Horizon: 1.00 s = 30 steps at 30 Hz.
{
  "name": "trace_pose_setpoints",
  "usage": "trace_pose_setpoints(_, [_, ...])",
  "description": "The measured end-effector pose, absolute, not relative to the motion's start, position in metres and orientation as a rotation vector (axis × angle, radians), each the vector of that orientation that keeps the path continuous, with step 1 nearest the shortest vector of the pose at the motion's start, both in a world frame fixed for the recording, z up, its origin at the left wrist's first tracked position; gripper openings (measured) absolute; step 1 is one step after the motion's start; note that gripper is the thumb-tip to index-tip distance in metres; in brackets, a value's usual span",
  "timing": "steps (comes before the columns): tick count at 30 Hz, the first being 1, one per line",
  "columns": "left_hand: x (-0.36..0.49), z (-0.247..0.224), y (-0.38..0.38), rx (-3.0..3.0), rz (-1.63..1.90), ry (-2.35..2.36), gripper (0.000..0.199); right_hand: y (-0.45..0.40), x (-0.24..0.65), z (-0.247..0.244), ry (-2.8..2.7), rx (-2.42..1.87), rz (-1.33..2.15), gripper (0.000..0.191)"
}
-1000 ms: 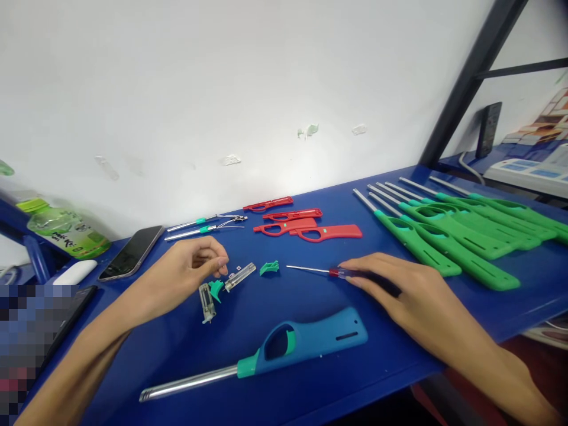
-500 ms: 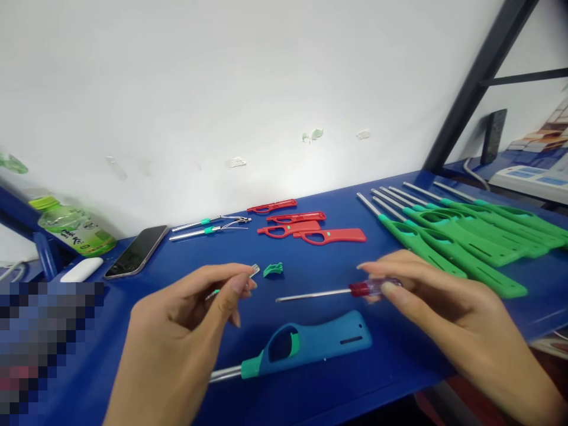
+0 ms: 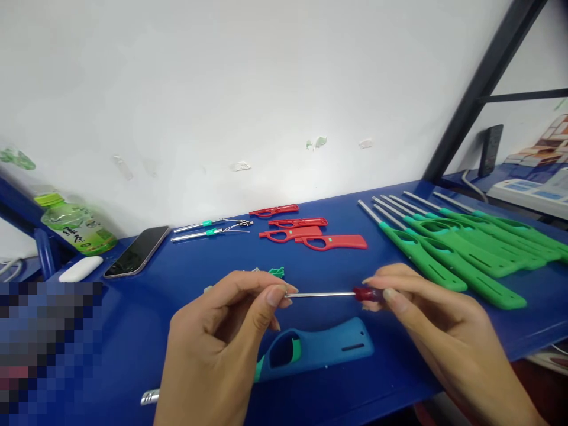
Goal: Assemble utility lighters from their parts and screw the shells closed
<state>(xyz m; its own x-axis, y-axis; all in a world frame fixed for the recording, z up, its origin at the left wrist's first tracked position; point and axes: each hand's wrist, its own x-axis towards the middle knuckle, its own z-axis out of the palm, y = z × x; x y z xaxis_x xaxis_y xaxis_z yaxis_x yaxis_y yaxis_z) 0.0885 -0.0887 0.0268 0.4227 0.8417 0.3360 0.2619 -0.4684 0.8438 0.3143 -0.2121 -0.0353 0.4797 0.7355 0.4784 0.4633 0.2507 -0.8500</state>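
Blue painted surface [image 3: 124, 337] below; between its far and near edges, the left hand [image 3: 217, 343] pinches narrowly, any held part indiscernible; there ends a slim steel screwdriver [image 3: 322, 294] with dark-red translucent plastic handle [image 3: 367, 294], long axis side to side, pointing left; the right hand [image 3: 439, 325] grips it, apparently probing, which calls for steady alignment

The silver-shafted, dark-red-handled screwdriver [image 3: 326, 294] is held nearly level, pointing left.

A work corner, home or workshop unclear: screwdriver [image 3: 364, 294] held over a blue surface [image 3: 317, 269] bearing green lighters [image 3: 483, 257], red casings [image 3: 341, 242], phone [image 3: 138, 253] and drink bottle [image 3: 77, 229], against a scuffed white wall [image 3: 310, 71]
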Motion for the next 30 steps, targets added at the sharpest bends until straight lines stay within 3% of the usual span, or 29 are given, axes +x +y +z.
trace_pose_setpoints(19, [0.094,0.026,-0.095,2.025,1.125,1.012,0.011,-0.213,0.318,-0.044,-1.123,-1.372,0.202,0.016])
trace_pose_setpoints(30, [0.097,0.013,-0.095,2.176,1.006,0.928,0.015,-0.217,0.315,-0.047,-0.908,-1.354,0.092,0.010])
